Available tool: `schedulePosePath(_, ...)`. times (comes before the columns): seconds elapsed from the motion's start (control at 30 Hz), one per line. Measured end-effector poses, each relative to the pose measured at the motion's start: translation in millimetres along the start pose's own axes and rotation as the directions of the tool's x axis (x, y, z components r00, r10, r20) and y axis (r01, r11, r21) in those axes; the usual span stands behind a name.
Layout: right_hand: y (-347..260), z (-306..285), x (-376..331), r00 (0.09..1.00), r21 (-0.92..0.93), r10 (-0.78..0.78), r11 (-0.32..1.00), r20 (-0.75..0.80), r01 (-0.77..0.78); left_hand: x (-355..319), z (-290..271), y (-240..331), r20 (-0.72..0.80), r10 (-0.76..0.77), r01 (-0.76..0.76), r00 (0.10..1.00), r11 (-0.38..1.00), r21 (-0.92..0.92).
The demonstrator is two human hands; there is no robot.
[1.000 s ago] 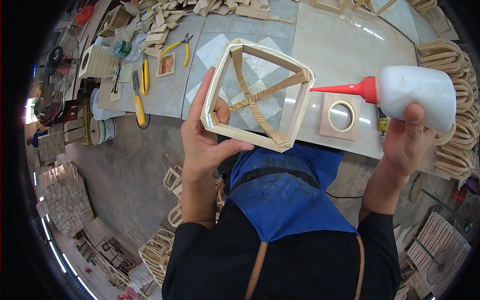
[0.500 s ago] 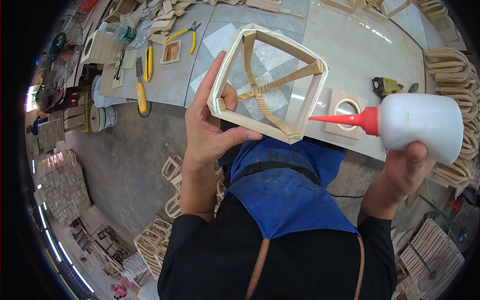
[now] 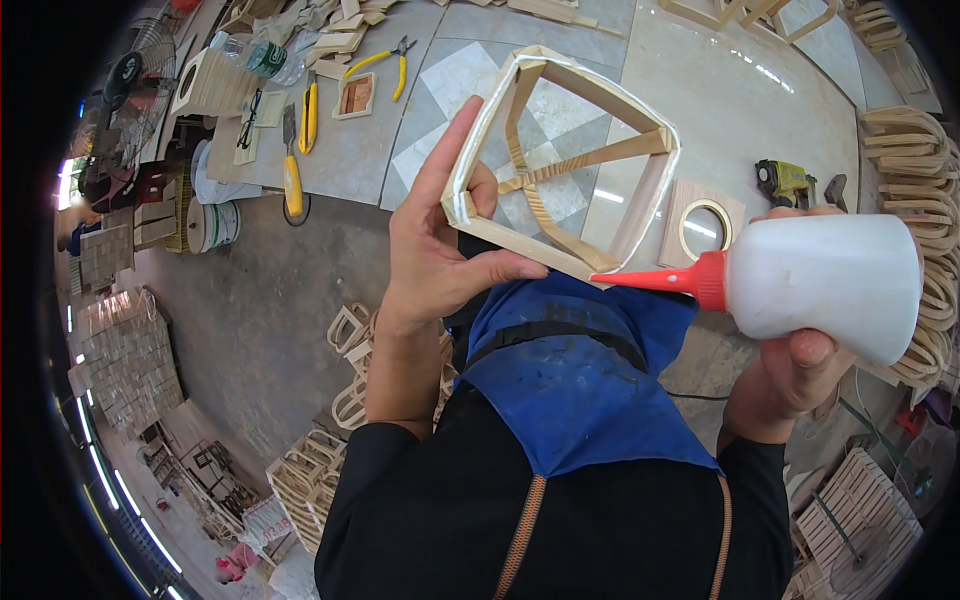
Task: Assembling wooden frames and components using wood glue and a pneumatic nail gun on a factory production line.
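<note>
Holds up a pale wooden frame (image 3: 512,240) with crossed struts (image 3: 529,184) in the left hand (image 3: 437,252), over the near edge of the workbench (image 3: 740,110) and just beyond a blue apron (image 3: 580,400), opening toward the camera. Grips it at the left side, thumb along the near rail, fingers partly wrapped around the wood. Grasps a white squeeze bottle (image 3: 825,285) in the right hand (image 3: 800,372), well apart from the left one. Points the bottle leftward, long axis running right to left, red nozzle (image 3: 650,280) ending at the frame's near right corner. Shows a white bead (image 3: 662,200) along the left, far and right rims; none visible on the near rail. Cannot tell contact from a small gap at the nozzle tip. Hidden: most right-hand fingers, behind the bottle, and a lower corner of a board with a round hole (image 3: 672,248).
</note>
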State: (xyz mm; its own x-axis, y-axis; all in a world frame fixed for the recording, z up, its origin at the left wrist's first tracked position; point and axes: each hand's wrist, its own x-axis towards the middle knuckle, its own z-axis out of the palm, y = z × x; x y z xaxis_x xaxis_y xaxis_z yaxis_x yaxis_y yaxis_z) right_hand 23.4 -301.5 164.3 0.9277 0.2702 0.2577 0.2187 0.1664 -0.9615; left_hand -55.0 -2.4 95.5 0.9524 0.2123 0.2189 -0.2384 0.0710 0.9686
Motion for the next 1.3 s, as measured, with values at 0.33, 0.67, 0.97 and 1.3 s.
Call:
schedulePosePath(0.33,3,20,5,1.0,0.005,0.02,1.0,-0.006,-0.02,-4,9,2,0.049,0.006,-0.011,0.999,0.996,0.09)
schedulePosePath(0.67,-1,34,12,0.999,-0.066,0.036,0.997,0.033,-0.034,-6,23,7,0.118,-0.03,0.013,0.993,0.99,0.143)
schedulePosePath(0.97,20,22,37,0.936,0.53,0.299,0.833,-0.187,-0.16,-19,17,3,0.107,-0.031,0.015,0.994,0.988,0.152)
schedulePosePath(1.3,160,-23,104,0.705,0.897,0.686,0.18,0.179,-0.403,-42,17,4,0.058,0.011,-0.024,0.998,0.97,0.24)
